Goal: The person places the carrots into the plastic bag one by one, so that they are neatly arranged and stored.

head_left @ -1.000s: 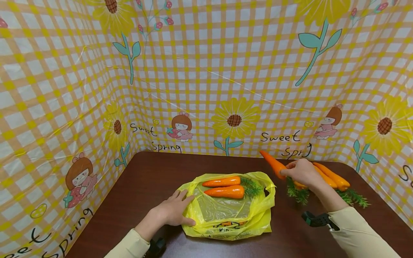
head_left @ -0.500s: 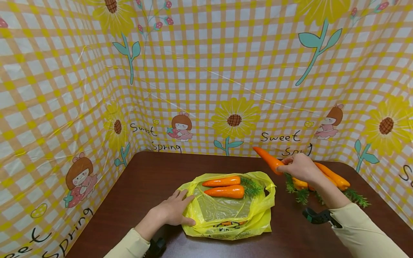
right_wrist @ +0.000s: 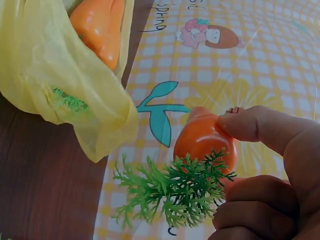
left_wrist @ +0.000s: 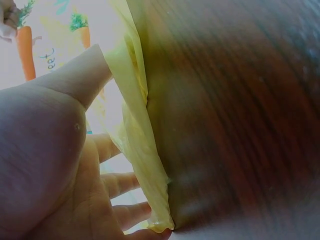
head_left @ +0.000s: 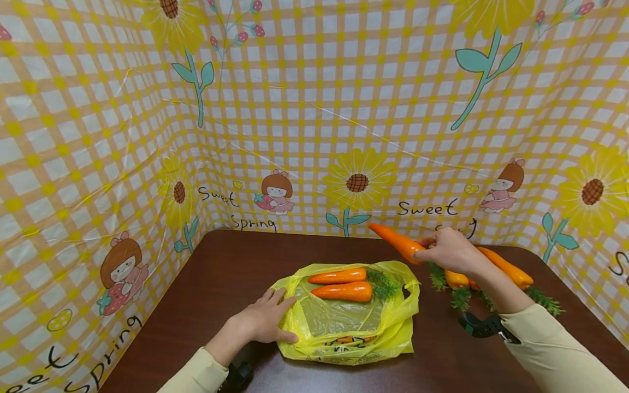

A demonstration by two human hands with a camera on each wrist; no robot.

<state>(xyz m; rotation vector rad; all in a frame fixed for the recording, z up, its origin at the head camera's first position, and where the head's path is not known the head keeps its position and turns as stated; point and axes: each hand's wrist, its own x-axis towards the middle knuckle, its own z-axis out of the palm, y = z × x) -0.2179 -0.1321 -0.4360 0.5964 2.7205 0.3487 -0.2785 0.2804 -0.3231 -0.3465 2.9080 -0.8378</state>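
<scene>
My right hand [head_left: 449, 252] pinches a carrot [head_left: 396, 243] near its leafy end and holds it above the table, tip pointing to the back left. In the right wrist view the carrot's round end [right_wrist: 205, 142] sits between thumb and fingers, green leaves [right_wrist: 172, 190] hanging below. A yellow plastic bag [head_left: 344, 355] lies with its mouth spread, and two carrots [head_left: 341, 292] with green tops rest in it. My left hand [head_left: 262, 319] rests with spread fingers on the bag's left edge. In the left wrist view, those fingers [left_wrist: 122, 185] lie behind the yellow plastic.
Several more carrots [head_left: 511, 270] lie at the right of the dark brown table [head_left: 236, 256], partly behind my right forearm. Checked cloth walls [head_left: 295, 109] with printed sunflowers stand at the back and both sides.
My right hand has carried the carrot leftward and slightly up, away from the carrots on the right and closer to the bag. The left hand and the bag have stayed put.
</scene>
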